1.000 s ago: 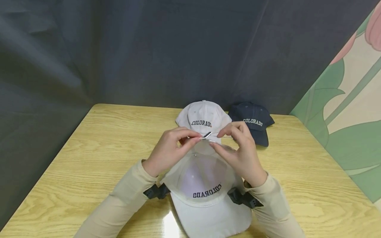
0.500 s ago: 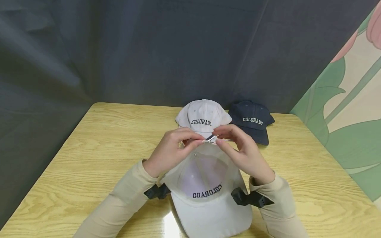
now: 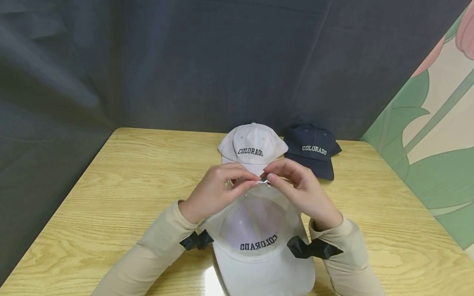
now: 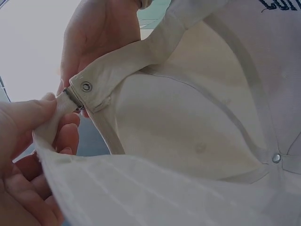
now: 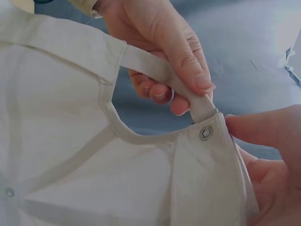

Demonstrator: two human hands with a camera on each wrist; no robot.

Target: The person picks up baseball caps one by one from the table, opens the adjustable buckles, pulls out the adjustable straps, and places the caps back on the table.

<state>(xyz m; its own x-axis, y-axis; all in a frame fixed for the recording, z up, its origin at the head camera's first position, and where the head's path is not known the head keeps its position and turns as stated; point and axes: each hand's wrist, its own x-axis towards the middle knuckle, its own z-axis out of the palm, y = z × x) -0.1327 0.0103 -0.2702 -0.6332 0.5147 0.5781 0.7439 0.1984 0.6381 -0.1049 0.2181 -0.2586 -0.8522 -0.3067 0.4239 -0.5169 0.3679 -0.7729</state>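
Note:
A white baseball cap (image 3: 264, 269) lies inside up before me, its brim toward me and black lettering showing through reversed. Its back strap (image 5: 157, 68) spans the rear opening and runs into a metal buckle (image 4: 73, 99) beside an eyelet (image 5: 206, 133). My left hand (image 3: 212, 191) pinches the strap between thumb and fingers, close to the buckle. Thumb and index finger of my right hand (image 3: 303, 193) pinch the buckle at the cap's edge; in the right wrist view the thumb sits right at the buckle's side.
Behind my hands stands another white cap (image 3: 252, 142) marked COLORADO. A navy cap (image 3: 311, 144) with the same word in white sits to its right. The wooden table (image 3: 140, 172) ends at a dark curtain (image 3: 222, 61), with a flower-patterned wall (image 3: 437, 135) on the right.
My right fingers have closed in on the raised buckle flap, which now lies lower between them. Both hands and the cap's edge have shifted slightly toward me.

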